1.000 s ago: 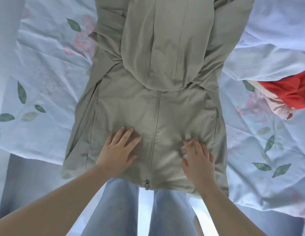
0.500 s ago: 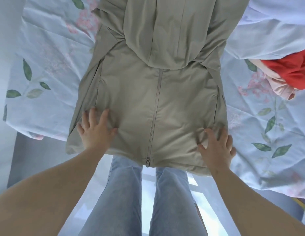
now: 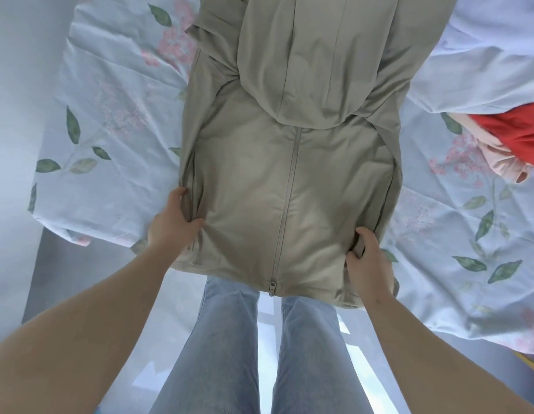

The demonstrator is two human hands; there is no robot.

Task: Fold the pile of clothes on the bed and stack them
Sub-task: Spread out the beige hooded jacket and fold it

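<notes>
A khaki zip-up jacket [image 3: 292, 180] lies front up on the bed, its hood folded down over the chest and its sleeves folded in along the sides. Its zipper runs down the middle to the hem, which hangs over the bed's near edge. My left hand [image 3: 170, 225] grips the jacket's left side fold near the hem, thumb on top. My right hand [image 3: 368, 258] grips the right side fold near the hem. A red garment [image 3: 516, 130] and a pale pink one [image 3: 498, 162] lie at the right.
The bed carries a light blue sheet [image 3: 110, 115] printed with leaves and pink flowers. A pale blue cloth [image 3: 483, 61] is bunched at the upper right. My legs in jeans [image 3: 230, 339] stand against the bed's near edge, above a glossy floor.
Both hands slid outward from the jacket's front to its side edges and went from flat pressing to gripping the folded sides.
</notes>
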